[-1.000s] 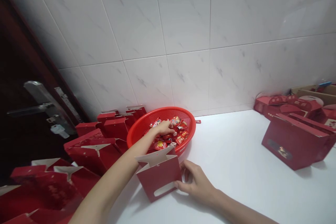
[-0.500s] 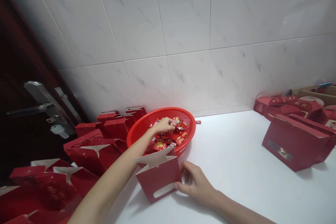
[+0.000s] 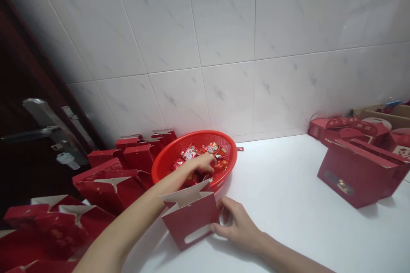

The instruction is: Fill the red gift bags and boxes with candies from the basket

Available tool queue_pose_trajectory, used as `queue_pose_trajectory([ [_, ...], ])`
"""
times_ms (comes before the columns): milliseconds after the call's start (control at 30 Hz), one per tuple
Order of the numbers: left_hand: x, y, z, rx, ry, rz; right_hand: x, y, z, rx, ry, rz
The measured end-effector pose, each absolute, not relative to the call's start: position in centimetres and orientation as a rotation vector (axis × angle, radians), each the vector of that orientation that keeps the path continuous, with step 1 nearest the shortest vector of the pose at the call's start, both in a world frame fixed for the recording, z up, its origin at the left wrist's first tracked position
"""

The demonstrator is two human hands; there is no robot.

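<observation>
A red plastic basket point(image 3: 166, 161) holds wrapped candies point(image 3: 190, 152). My left hand point(image 3: 205, 164) reaches into it with fingers curled down among the candies; whether it holds one is hidden. In front of the basket stands an upright red paper bag point(image 3: 194, 218), its top open and a pale oval window low on its near face. My right hand point(image 3: 235, 223) grips the bag's right side between thumb and fingers.
Several red bags point(image 3: 109, 187) crowd the left side. At the right stand more red bags point(image 3: 355, 175), with red handled boxes point(image 3: 333, 123) and a cardboard box point(image 3: 371, 113) behind. A small red packet point(image 3: 240, 149) lies near the tiled wall. A door handle point(image 3: 32, 133) is at far left.
My left hand has moved toward the near side of the basket and deeper among the candies. My right hand keeps its grip on the bag. The view has shifted slightly.
</observation>
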State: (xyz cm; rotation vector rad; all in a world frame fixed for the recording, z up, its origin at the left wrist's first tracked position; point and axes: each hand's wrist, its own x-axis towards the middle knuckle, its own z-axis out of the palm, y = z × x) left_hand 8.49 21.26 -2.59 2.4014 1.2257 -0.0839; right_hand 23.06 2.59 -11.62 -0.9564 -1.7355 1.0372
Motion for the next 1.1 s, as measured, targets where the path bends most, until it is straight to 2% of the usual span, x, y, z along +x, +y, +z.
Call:
queue_pose_trajectory([
  [633,6.3,22.7,-0.9,2.406,1.458,0.409,23.0,2.6,-11.1,-0.963,-1.724,1.061],
  [1100,6.6,22.9,-1.4,2.108,1.408,0.355,23.1,2.7,-11.1,-0.996,-1.724,1.073],
])
